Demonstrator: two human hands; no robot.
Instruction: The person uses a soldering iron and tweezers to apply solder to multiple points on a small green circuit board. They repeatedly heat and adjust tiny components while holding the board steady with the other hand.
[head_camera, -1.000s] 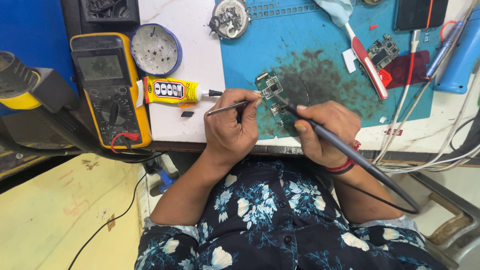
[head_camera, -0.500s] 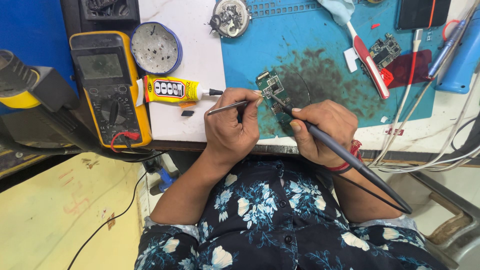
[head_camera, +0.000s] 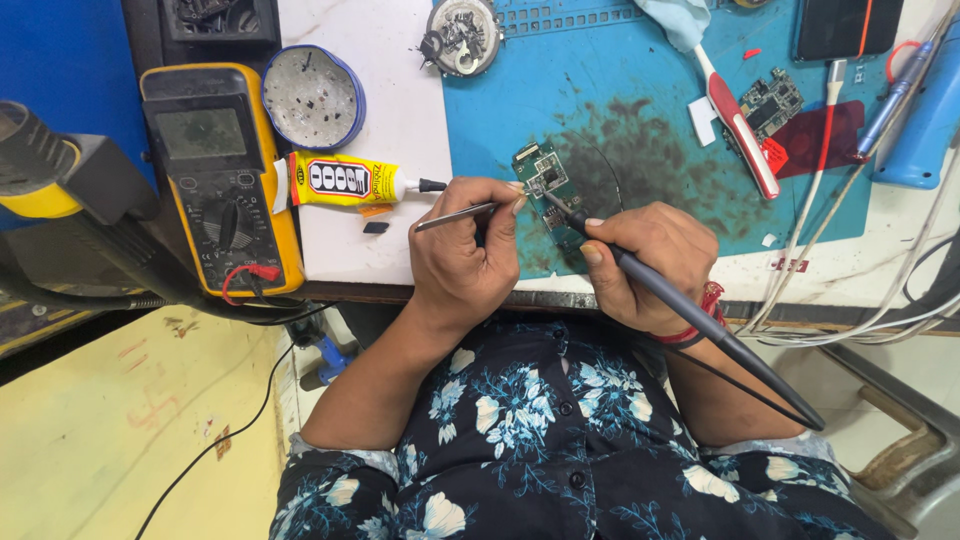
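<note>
Left hand (head_camera: 462, 262): we pinch tweezers (head_camera: 455, 215).
Right hand (head_camera: 650, 262): we grip the iron (head_camera: 700, 320), tip on the board (head_camera: 548, 190).
Board: on the blue mat (head_camera: 640, 120), bench edge.
Progress: we judge soldering under way, unfinished.

Left hand (head_camera: 462, 255) pinching tweezers (head_camera: 455, 215), right hand (head_camera: 650, 262) holding soldering iron (head_camera: 700, 315) — tip on green circuit board (head_camera: 545, 185)

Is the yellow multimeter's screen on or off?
Off, as far as it shows: the yellow multimeter has a blank grey screen with no lit digits.
</note>
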